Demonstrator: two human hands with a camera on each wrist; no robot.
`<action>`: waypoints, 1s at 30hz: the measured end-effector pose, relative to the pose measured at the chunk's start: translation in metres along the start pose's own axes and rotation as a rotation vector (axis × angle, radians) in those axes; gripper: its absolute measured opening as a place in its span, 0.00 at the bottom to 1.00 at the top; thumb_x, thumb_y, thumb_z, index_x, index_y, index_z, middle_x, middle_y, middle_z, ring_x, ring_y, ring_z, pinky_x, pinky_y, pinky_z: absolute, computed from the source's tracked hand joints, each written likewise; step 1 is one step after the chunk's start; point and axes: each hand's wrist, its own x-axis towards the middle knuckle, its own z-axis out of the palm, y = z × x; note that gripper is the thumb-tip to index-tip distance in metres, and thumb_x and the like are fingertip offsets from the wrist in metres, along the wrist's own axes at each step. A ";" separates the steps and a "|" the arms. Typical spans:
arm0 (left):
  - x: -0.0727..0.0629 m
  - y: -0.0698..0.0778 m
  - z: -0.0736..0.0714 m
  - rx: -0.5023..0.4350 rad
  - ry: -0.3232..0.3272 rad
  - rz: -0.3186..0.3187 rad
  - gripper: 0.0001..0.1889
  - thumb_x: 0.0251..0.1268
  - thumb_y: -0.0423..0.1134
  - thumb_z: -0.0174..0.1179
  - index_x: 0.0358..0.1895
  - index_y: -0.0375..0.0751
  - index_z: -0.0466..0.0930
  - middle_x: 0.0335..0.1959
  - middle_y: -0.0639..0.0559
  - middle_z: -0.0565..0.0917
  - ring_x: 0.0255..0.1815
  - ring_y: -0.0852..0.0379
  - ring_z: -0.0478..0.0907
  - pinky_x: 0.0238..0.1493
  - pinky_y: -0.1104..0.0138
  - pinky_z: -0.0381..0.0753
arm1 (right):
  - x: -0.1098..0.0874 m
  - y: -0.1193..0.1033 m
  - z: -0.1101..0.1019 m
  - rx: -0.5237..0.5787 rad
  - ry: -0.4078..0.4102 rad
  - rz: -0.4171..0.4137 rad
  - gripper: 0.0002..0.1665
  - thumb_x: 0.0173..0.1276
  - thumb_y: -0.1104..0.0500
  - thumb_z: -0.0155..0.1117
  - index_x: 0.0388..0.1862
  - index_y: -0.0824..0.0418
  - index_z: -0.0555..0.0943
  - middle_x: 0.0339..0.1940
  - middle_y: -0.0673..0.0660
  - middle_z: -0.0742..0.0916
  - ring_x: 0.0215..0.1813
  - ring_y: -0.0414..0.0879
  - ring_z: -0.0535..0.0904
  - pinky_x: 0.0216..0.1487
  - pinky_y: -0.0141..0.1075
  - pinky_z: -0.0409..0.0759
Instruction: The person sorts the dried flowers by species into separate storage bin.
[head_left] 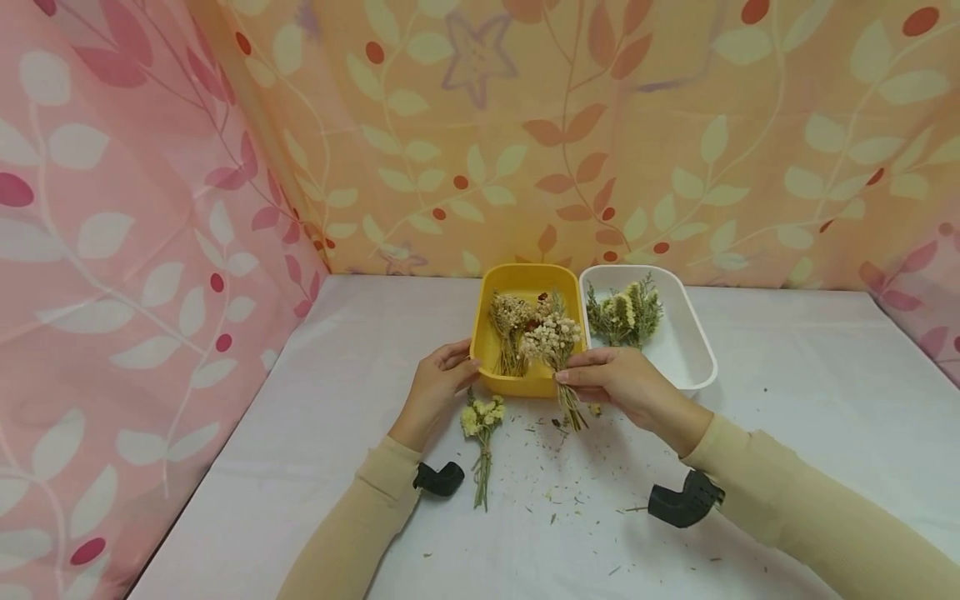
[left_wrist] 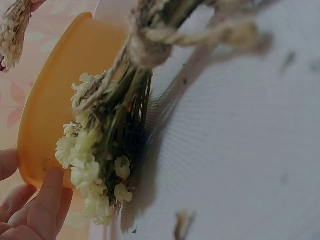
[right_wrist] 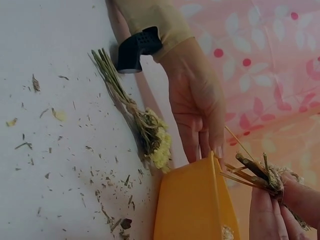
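Note:
My right hand (head_left: 618,383) pinches a twine-tied bunch of cream dried flowers (head_left: 552,340) by its stems, over the front right of the yellow tub (head_left: 525,387). In the right wrist view, its cut stem ends (right_wrist: 250,167) stick out past the fingers. At the tub's front left corner, my left hand (head_left: 438,383) grips the rim between thumb and fingers. Inside the tub lies another dried bunch (head_left: 512,321), with darker red flowers beside it, partly hidden. Just in front, a tied bunch of pale yellow flowers (head_left: 483,421) lies on the table, stems toward me.
A white tub (head_left: 693,333) touches the yellow one on its right and holds yellow flowers with green sprigs (head_left: 626,315). Bits of stem and petal (head_left: 558,492) litter the white tabletop (head_left: 300,467). Patterned cloth (head_left: 465,167) hangs behind the table.

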 end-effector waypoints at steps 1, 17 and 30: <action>0.000 0.000 0.000 0.002 0.000 0.001 0.25 0.69 0.32 0.61 0.69 0.35 0.72 0.65 0.34 0.77 0.63 0.39 0.79 0.60 0.58 0.85 | 0.002 0.000 0.000 0.010 0.004 0.000 0.24 0.67 0.60 0.68 0.56 0.74 0.79 0.34 0.45 0.90 0.37 0.34 0.85 0.44 0.29 0.88; 0.000 0.001 0.000 -0.003 -0.008 -0.005 0.25 0.70 0.31 0.61 0.69 0.35 0.71 0.66 0.34 0.76 0.64 0.38 0.78 0.60 0.60 0.85 | 0.033 -0.006 0.009 0.160 0.079 0.034 0.29 0.69 0.63 0.66 0.65 0.75 0.73 0.35 0.47 0.87 0.32 0.35 0.84 0.39 0.24 0.86; 0.000 0.001 0.000 -0.003 -0.005 -0.012 0.25 0.70 0.31 0.61 0.69 0.35 0.71 0.66 0.34 0.76 0.64 0.38 0.77 0.60 0.60 0.85 | 0.061 -0.010 0.021 0.199 0.158 0.028 0.28 0.72 0.63 0.63 0.69 0.70 0.72 0.67 0.62 0.79 0.37 0.32 0.85 0.45 0.25 0.87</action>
